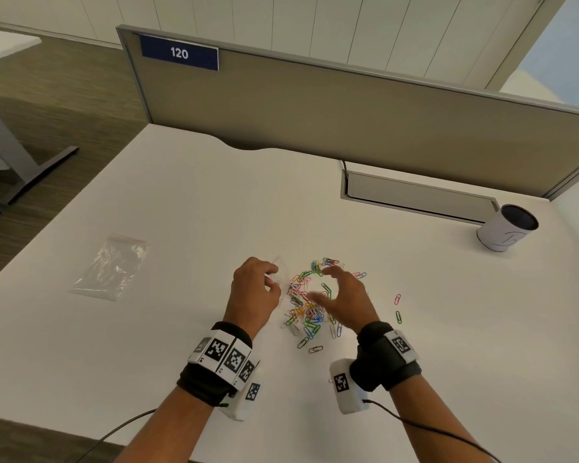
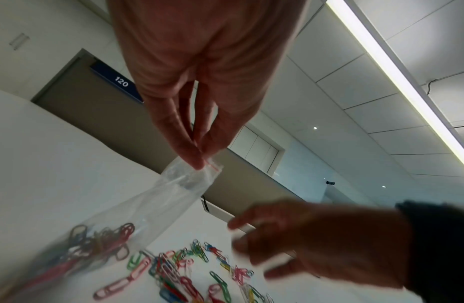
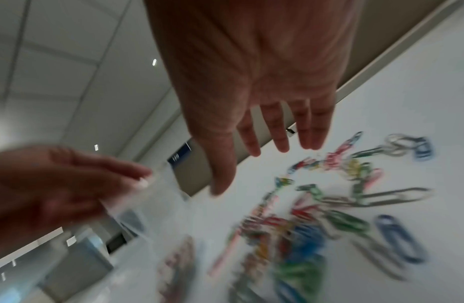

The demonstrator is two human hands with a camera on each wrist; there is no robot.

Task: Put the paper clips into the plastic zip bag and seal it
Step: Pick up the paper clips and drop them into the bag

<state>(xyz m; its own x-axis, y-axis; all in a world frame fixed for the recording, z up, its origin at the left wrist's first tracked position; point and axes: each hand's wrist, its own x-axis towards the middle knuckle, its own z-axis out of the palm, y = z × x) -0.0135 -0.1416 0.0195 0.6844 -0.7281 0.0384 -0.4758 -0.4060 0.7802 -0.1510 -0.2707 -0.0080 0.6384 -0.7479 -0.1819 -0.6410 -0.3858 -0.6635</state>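
Left hand (image 2: pixel 199 114) pinches bag (image 2: pixel 153 209) mouth, bag slanting down toward near-left; clips (image 1: pixel 310 304) lie just right of it; right hand (image 1: pixel 343 297) nearer pile, fingers spread, empty

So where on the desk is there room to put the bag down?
Bare desk lies between the spare zip bag and the divider, and between the cup and the two stray clips. It is crowded between both hands, where the paper clips are heaped.
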